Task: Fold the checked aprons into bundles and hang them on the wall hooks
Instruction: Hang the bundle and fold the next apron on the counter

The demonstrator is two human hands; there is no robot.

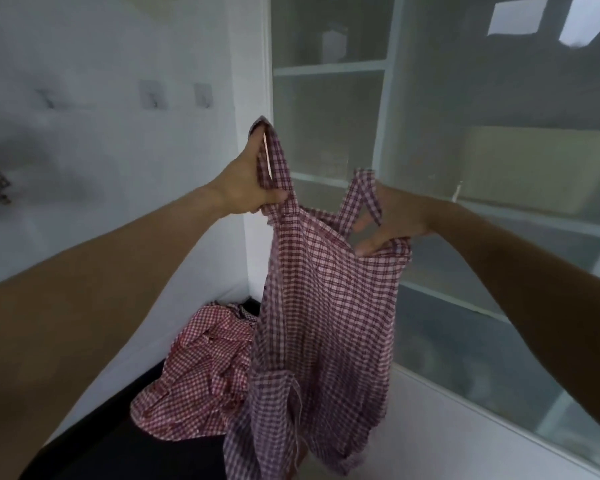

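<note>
Checked apron [312,306] hangs full length in the air in front of the frosted window [465,202], held up by both top corners, bib facing away, skirt dangling free over the dark surface [94,445]. Second heap of checked aprons [194,372] lies crumpled on that surface by the wall corner. Left hand [246,181] has fingers curled round the left shoulder strap; right hand [392,220] pinches the right top corner, strap looped over the fingers. Wall hooks [201,97] up left look bare. To fold well: keep top edge taut and level, bring corners together, halve lengthwise, leave a strap loop free for hanging.
</note>
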